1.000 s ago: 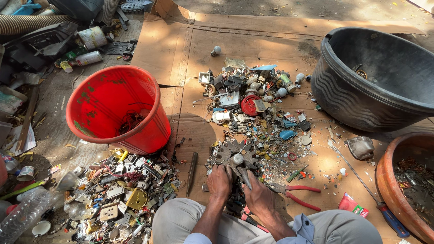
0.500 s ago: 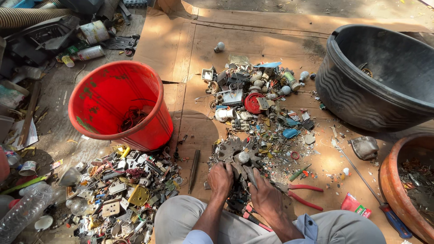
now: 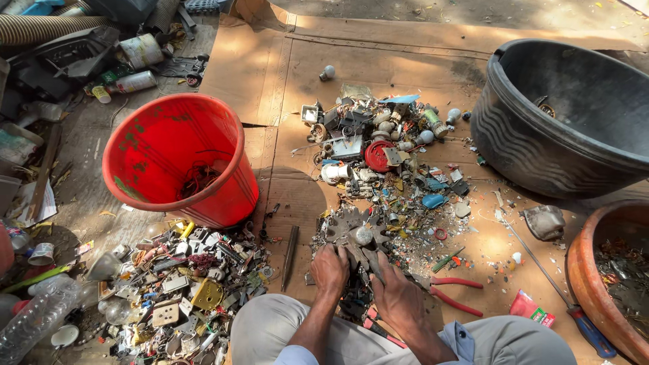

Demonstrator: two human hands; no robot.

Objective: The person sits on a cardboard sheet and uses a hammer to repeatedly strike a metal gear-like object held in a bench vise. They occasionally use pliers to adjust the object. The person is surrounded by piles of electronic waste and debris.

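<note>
Seen from above: left hand [image 3: 329, 269] and right hand [image 3: 399, 297] side by side low in the middle, both curled closed on a dark, spiky scrap part [image 3: 357, 233] on the cardboard [image 3: 405, 54] just ahead of the knees. Beyond the part, a heap of small scrap [image 3: 385, 149]; red pliers [image 3: 453, 294] just right of the right hand. Red bucket [image 3: 177, 159] to the left, black tub [image 3: 568, 115] to the right, another scrap pile [image 3: 182, 290] at lower left.
</note>
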